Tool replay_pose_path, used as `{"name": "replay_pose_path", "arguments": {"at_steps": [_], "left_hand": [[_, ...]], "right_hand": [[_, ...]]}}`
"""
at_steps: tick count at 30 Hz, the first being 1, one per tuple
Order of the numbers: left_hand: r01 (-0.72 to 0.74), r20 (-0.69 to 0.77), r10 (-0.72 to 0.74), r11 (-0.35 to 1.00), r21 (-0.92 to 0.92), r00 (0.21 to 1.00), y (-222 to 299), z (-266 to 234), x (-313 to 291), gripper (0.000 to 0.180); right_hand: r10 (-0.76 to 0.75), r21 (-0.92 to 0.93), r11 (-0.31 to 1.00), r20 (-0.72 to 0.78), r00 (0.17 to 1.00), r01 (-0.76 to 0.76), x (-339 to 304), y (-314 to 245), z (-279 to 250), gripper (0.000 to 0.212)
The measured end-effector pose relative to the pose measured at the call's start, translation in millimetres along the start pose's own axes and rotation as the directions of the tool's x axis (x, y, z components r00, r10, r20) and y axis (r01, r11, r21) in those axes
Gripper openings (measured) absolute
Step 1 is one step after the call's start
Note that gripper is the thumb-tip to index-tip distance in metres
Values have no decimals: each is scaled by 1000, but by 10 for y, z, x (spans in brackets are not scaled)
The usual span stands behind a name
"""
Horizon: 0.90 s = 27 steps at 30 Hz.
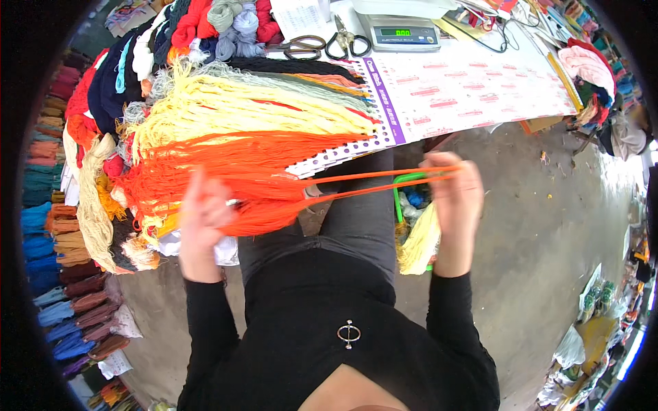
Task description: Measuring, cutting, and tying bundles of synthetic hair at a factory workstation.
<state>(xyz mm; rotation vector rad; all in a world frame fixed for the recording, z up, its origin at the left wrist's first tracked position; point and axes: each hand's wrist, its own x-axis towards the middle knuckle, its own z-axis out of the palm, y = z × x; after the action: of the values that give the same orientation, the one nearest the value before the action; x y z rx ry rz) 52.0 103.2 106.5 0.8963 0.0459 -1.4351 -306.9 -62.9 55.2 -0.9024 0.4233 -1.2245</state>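
Note:
A thick bundle of orange-red yarn (243, 161) hangs over the near left edge of the table and above my lap. My right hand (458, 195) is closed on a few strands from it, drawn out taut to the right. Over the left part of the same yarn is my left hand (204, 216), smeared by motion, so its grip does not show clearly. Behind the orange bundle lie pale yellow yarn (253, 106) and grey yarn (301, 88), their ends fanned along a white card with punched holes (367, 140).
Black-handled scissors (305, 48) and snips (347, 40) lie by a digital scale (401, 31) at the back. Coloured yarn skeins (113, 89) are heaped on the left. Beside my right leg, a green-rimmed basket (397, 198) holds pale yellow yarn (419, 243).

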Motion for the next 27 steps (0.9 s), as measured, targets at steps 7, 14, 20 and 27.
{"name": "replay_pose_path", "arguments": {"at_steps": [7,14,20,27], "left_hand": [[-801,-185,787,599,1,589,1871,-1834,-1306,26],[-707,162,795,597,-379,585,1357,-387,-1264,55],[-329,208,303,939,102,930,-325,688,197,31],[115,188,-232,866,487,954,-1189,1126,1071,46]], "right_hand": [[-22,368,910,-416,909,191,401,-729,-1717,17],[-379,-276,920,-443,812,279,506,-1332,-2401,18],[-3,-704,711,0,1000,2,711,-216,-730,20],[242,-899,402,286,927,173,993,692,-435,17]]}}
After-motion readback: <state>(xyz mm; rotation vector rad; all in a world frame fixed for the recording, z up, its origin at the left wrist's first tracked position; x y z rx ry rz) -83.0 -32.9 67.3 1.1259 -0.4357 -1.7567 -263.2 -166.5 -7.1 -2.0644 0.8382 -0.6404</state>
